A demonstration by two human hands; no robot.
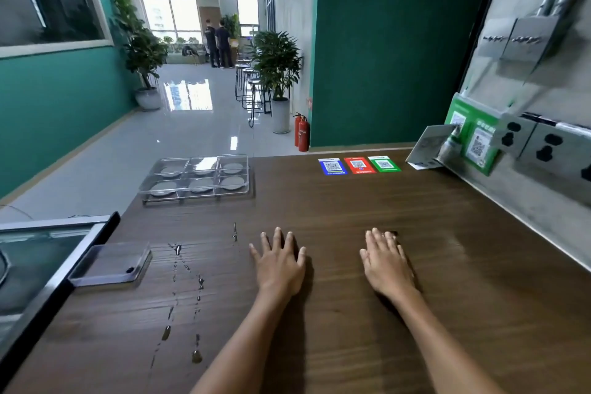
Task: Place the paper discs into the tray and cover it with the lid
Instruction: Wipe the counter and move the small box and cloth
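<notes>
Both hands empty: our left hand point(279, 261) lies flat on the table point(351, 313), fingers spread; our right hand point(385, 261) lies flat beside it, fingers close together, a small dark thing at its fingertips too hidden for us to name. Table: dark wood grain, with beads of water point(192, 297) trailing along its left part. Left edge: a clear flat box point(110, 264), contents unclear to us, beside a metal-framed glass panel point(41, 261) cut off by the frame. Far left corner: clear plastic tray point(195, 178) of six compartments, a grey paper disc point(232, 183) in each, clear lid seemingly seated on top. Far right: three code cards point(359, 165), blue, red, green. Beyond: glossy floor, teal walls, potted plants point(276, 73), stools, two red extinguishers point(302, 134)
</notes>
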